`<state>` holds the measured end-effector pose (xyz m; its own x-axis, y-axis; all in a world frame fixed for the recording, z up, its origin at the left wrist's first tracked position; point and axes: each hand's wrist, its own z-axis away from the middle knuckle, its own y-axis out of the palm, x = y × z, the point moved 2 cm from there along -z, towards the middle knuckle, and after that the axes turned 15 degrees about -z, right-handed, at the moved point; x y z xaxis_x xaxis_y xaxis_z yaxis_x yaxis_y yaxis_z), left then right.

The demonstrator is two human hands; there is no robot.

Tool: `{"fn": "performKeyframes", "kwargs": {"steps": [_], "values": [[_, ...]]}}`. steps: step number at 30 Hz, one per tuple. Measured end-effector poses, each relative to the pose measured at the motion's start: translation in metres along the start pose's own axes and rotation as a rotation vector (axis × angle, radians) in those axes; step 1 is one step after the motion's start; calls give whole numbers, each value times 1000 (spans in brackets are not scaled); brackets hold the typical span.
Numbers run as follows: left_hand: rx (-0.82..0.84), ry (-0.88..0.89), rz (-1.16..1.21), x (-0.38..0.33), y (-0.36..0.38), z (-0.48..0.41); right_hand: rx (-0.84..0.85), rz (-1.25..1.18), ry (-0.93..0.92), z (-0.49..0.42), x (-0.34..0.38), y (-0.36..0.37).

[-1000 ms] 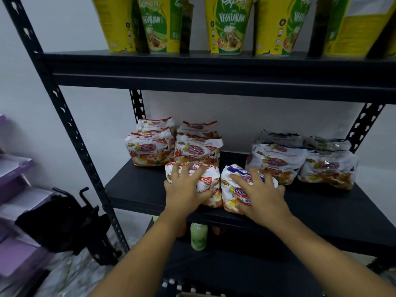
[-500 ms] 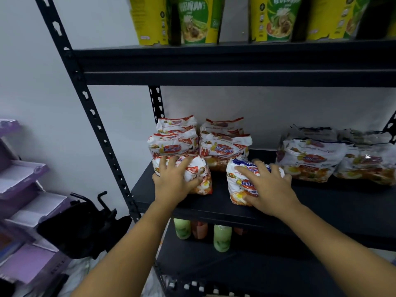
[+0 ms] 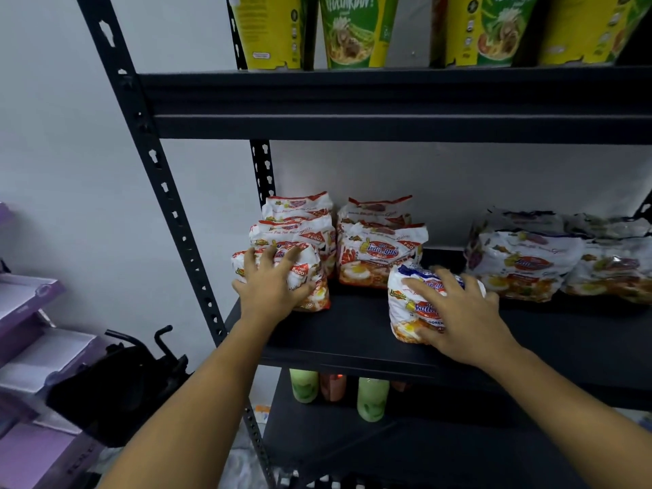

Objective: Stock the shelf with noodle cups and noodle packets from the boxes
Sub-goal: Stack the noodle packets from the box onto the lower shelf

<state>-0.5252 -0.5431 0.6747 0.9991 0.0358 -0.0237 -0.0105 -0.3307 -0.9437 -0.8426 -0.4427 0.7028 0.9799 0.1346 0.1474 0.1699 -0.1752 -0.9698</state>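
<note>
At the left front corner of the middle shelf (image 3: 352, 326), the left hand (image 3: 271, 294) lies over a red packet (image 3: 314, 277). Its fingers are spread and curved over the top and the thumb is at the right side, so it grasps the packet. This packet stands close before a stack (image 3: 296, 224) of similar packets at the back left corner. Near the front edge, more to the middle, the right hand (image 3: 462, 312) grasps a blue packet (image 3: 405, 301) in the same way, with the fingers curved over its top. The blue packet stands just before a second stack (image 3: 381, 252). Pale packs (image 3: 522, 262) lie toward the right end. Cups (image 3: 356, 30) stand on the board above, and bottles (image 3: 372, 397) on the board below.
</note>
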Motion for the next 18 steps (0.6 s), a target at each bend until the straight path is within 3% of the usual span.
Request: {"fn": "performKeyframes", "kwargs": {"steps": [10, 18], "values": [[46, 61, -67, -2, -1, -8, -18, -5, 3, -2, -3, 3], [-106, 118, -292, -7, -3, 1, -38, -16, 0, -1, -6, 5]]}}
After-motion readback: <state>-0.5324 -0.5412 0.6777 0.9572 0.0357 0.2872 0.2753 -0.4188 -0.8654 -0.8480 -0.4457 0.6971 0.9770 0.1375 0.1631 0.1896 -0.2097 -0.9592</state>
